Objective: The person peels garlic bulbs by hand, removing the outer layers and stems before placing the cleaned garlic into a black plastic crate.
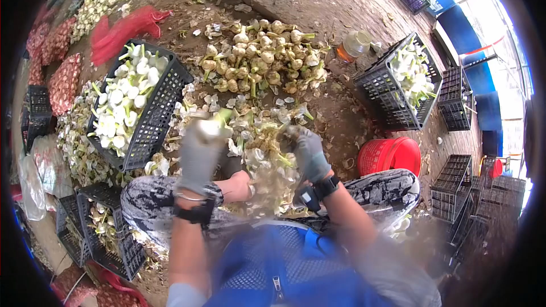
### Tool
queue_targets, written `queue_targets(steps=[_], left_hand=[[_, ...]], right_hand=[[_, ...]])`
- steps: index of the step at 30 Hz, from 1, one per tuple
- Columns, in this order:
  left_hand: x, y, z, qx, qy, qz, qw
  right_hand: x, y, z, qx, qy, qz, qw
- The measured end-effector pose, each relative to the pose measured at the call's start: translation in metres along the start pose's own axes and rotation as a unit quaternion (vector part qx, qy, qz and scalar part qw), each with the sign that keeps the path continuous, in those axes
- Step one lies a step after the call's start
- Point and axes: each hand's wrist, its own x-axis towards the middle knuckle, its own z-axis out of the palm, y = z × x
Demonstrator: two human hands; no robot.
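While a white garlic bulb [210, 127] with a green stem was clamped in the gloved left hand [199, 156], raised in front of the crossed legs, the gloved right hand [311, 154] hung just across from it with curled fingers; blur hid whether they closed on anything. Between and below the hands lay loose skins [273, 177], partly blurred. Just beyond them, a heap of brownish unpeeled bulbs [261, 59] covered the ground. Beside the left hand stood a tilted black crate [153, 111] full of white bulbs with green stems. On the right, a red bucket [401, 156] stood near the knee, and farther forward were another filled black crate [378, 99] and a jar [357, 42] of amber liquid.
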Motion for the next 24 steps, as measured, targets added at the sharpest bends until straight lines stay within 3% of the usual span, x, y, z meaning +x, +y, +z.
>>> queue_targets(steps=[1,2,4,5,6,8,10,12,13,15,17,18,19,21,22,23,24], left_hand=[[0.004,0.0,0.002,-0.002,0.0,0.004,1.0],[0.017,-0.008,-0.02,0.045,0.091,-0.012,0.995],[0.04,-0.011,-0.052,0.151,0.118,-0.119,0.974],[0.049,-0.024,-0.05,0.202,0.237,-0.086,0.946],[0.052,-0.027,-0.042,0.161,0.244,-0.058,0.955],[0.052,-0.027,-0.02,0.125,0.246,-0.032,0.961],[0.045,-0.017,0.01,0.002,0.018,-0.079,0.997],[0.039,-0.001,0.045,-0.098,-0.108,-0.121,0.982],[0.035,0.003,0.063,-0.113,-0.13,-0.103,0.98],[0.028,0.01,0.092,-0.126,-0.157,-0.089,0.975],[0.023,0.013,0.109,-0.165,-0.228,-0.139,0.95],[0.022,0.005,0.116,-0.139,-0.248,-0.073,0.956],[0.021,0.007,0.121,-0.14,-0.249,-0.075,0.955],[0.017,0.012,0.132,-0.177,-0.249,-0.141,0.942],[0.008,-0.02,0.149,-0.154,-0.256,-0.096,0.949],[0.009,-0.012,0.144,-0.153,-0.257,-0.096,0.949],[0.015,0.004,0.137,-0.224,-0.3,-0.134,0.918]], right_hand=[[-0.007,-0.024,0.013,-0.012,0.048,0.012,0.999],[0.006,-0.026,0.002,-0.031,0.069,0.003,0.997],[0.056,-0.02,-0.024,-0.126,0.125,-0.004,0.984],[0.084,-0.02,-0.036,-0.191,0.137,-0.029,0.971],[0.104,-0.025,-0.037,-0.189,0.137,-0.026,0.972],[0.138,-0.032,-0.037,-0.484,0.176,-0.186,0.837],[0.173,-0.034,-0.027,-0.52,0.169,-0.192,0.815],[0.203,-0.028,-0.019,-0.564,0.165,-0.184,0.788],[0.218,-0.022,-0.022,-0.563,0.162,-0.177,0.791],[0.246,-0.002,-0.039,-0.542,0.048,-0.057,0.837],[0.238,0.007,-0.035,-0.501,0.056,-0.055,0.862],[0.217,-0.002,-0.024,-0.385,0.001,0.003,0.923],[0.193,-0.012,-0.014,-0.26,-0.053,0.059,0.962],[0.142,-0.028,0.002,-0.088,-0.15,0.047,0.984],[0.119,-0.035,0.011,-0.056,-0.2,0.02,0.978],[0.098,-0.043,0.019,-0.023,-0.249,-0.008,0.968],[0.083,-0.051,0.025,-0.096,-0.291,-0.076,0.949]])
